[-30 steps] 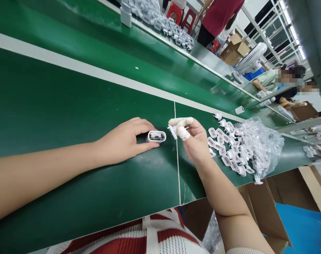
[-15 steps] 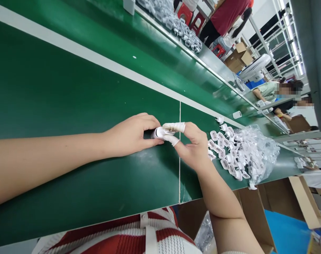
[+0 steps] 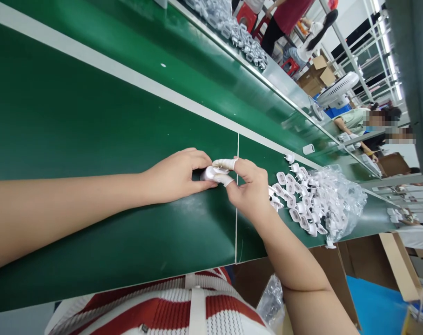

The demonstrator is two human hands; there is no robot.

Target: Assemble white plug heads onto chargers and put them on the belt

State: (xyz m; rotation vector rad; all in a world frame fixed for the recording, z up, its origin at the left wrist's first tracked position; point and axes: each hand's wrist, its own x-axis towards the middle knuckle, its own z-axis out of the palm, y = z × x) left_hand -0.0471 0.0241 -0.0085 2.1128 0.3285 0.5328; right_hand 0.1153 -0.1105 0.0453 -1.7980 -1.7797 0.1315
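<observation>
A small white plastic charger housing [image 3: 209,174] is between my two hands, low over the green surface. My left hand [image 3: 178,174] is closed round its left end, with thumb and fingers on either side. From the right, my right hand [image 3: 249,184] pinches a white plug piece against the housing, its thumb and forefinger in white finger cots. The fingers cover most of that piece. Beyond my right hand lies a heap of white plug pieces [image 3: 304,200], partly spilled from a clear plastic bag [image 3: 347,200].
A green belt with a pale stripe [image 3: 127,77] runs along the far side, and a white housing [image 3: 308,149] lies on it. More plug parts [image 3: 244,42] are piled on the metal ledge. Open cardboard boxes [image 3: 365,256] stand at lower right. Co-workers sit further back.
The plug piece and the housing are closer together; the dark gap at the housing's end no longer shows. My right hand has shifted slightly left. The housing on the belt has slid slightly left.
</observation>
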